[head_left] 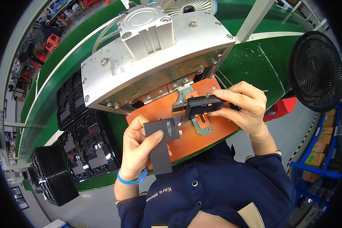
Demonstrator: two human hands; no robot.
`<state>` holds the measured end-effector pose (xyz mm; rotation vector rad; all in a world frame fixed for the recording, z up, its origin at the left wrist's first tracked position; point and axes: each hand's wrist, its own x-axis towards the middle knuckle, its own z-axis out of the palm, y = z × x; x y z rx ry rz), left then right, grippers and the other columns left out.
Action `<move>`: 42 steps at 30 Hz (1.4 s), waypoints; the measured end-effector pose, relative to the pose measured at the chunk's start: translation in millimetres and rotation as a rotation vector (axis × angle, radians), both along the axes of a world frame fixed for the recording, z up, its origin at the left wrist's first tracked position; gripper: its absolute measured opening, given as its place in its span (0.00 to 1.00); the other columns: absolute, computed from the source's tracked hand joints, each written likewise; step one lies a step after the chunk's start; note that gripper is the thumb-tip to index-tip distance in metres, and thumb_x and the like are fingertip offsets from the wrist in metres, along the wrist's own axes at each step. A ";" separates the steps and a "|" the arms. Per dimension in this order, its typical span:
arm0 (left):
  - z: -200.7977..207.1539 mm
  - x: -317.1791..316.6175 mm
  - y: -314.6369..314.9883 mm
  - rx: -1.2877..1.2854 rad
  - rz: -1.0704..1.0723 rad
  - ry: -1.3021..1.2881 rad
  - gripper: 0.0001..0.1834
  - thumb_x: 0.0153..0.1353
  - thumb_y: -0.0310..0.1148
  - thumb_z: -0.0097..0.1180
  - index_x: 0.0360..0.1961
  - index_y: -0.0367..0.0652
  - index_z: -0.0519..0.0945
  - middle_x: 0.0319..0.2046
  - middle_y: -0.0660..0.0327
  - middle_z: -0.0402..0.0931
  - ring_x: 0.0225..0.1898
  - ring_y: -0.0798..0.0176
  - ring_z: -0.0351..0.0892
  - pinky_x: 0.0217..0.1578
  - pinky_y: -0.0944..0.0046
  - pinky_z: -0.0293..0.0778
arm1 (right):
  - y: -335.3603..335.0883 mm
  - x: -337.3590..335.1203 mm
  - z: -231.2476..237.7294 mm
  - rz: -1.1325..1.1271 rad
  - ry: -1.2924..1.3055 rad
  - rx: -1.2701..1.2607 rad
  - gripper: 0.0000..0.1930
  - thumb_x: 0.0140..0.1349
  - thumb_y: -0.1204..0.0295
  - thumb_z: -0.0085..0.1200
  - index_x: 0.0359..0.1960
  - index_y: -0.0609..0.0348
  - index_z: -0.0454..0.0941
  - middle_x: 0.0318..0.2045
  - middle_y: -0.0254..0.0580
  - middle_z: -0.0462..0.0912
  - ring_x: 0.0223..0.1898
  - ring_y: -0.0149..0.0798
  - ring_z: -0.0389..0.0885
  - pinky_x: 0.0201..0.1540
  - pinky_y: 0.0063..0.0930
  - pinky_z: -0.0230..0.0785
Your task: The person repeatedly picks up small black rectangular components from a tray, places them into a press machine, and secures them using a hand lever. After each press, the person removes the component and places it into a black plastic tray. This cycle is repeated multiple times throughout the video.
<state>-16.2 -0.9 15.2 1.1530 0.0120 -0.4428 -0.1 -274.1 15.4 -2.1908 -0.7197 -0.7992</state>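
Observation:
My left hand [136,150] grips a flat, dark grey L-shaped battery [162,157], the thumb on its printed face. A small white tab shows at the battery's right edge, close to the fixture. With thumb and fingers, my right hand [249,104] pinches the right end of a black fixture block [201,105]. This block sits above an orange base plate [225,128], over a metal slide with an orange insert [202,122]. Behind the hands stands a silver press [114,76] with a cylinder [148,34] on top. The block's underside is partly hidden.
Black moulded trays [89,146] lie left of the press on the green bench [262,64]. A stack of black trays [55,176] stands further left. At right are a black fan [316,70], a red object [283,108] and a blue rack [317,171] with cartons.

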 end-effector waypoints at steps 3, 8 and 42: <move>-1.1 0.7 0.5 -0.010 -0.002 0.003 0.10 0.62 0.22 0.54 0.33 0.44 0.65 0.28 0.55 0.80 0.21 0.65 0.83 0.20 0.68 0.80 | 1.8 -1.0 -0.3 0.000 -0.002 0.056 0.27 0.35 0.65 0.74 0.44 0.50 0.87 0.23 0.31 0.78 0.22 0.29 0.75 0.23 0.21 0.66; -1.7 1.5 2.6 -0.033 -0.020 0.000 0.10 0.62 0.23 0.54 0.33 0.44 0.65 0.28 0.55 0.80 0.21 0.64 0.83 0.21 0.68 0.80 | 0.8 -3.9 0.2 0.031 0.028 0.075 0.27 0.35 0.65 0.74 0.44 0.50 0.87 0.23 0.32 0.78 0.22 0.30 0.75 0.22 0.21 0.65; 26.2 -19.2 120.7 1.569 0.821 -0.951 0.15 0.54 0.13 0.59 0.43 0.35 0.83 0.36 0.51 0.84 0.35 0.56 0.85 0.37 0.66 0.79 | -97.5 -30.6 -33.8 -0.252 0.453 0.482 0.29 0.51 0.81 0.65 0.58 0.68 0.74 0.34 0.30 0.77 0.34 0.22 0.74 0.40 0.15 0.68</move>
